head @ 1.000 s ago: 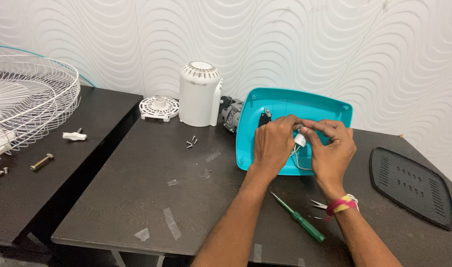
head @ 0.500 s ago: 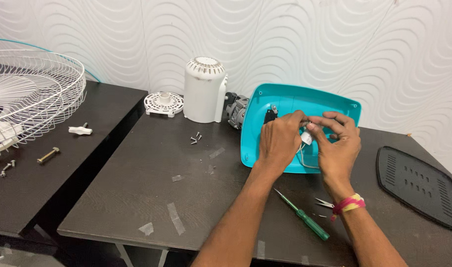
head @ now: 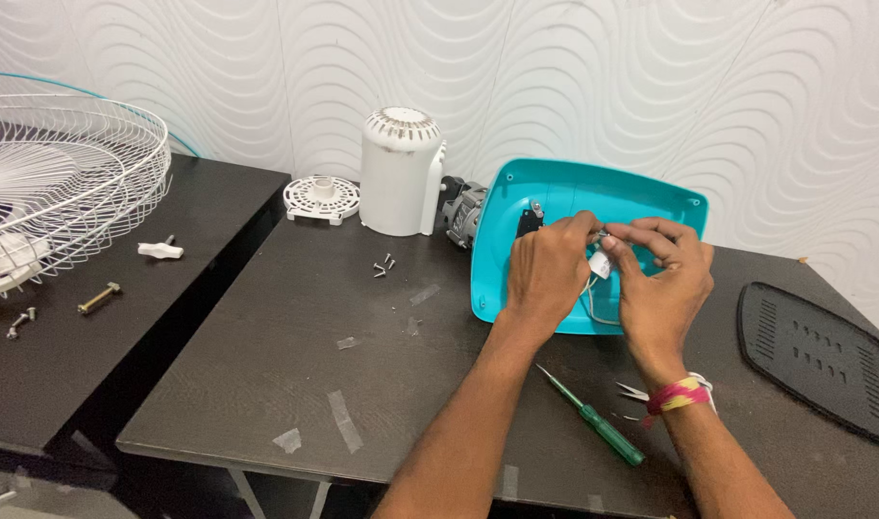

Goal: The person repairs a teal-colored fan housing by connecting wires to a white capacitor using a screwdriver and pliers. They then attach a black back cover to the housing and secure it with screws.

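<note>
Teal fan base point(head: 555, 197) lies upside down at one o'clock on the dark table point(head: 266, 327), open side up so its wiring is reachable. Left to right: wire fan guard point(head: 64, 183) at nine o'clock, white motor cover point(head: 398, 173) at twelve. Left hand point(head: 547, 274) and right hand point(head: 662, 288) meet over the base, fingertips pinching a small white part point(head: 601, 265) on thin wires. Green screwdriver point(head: 593, 418) lies at five o'clock.
</note>
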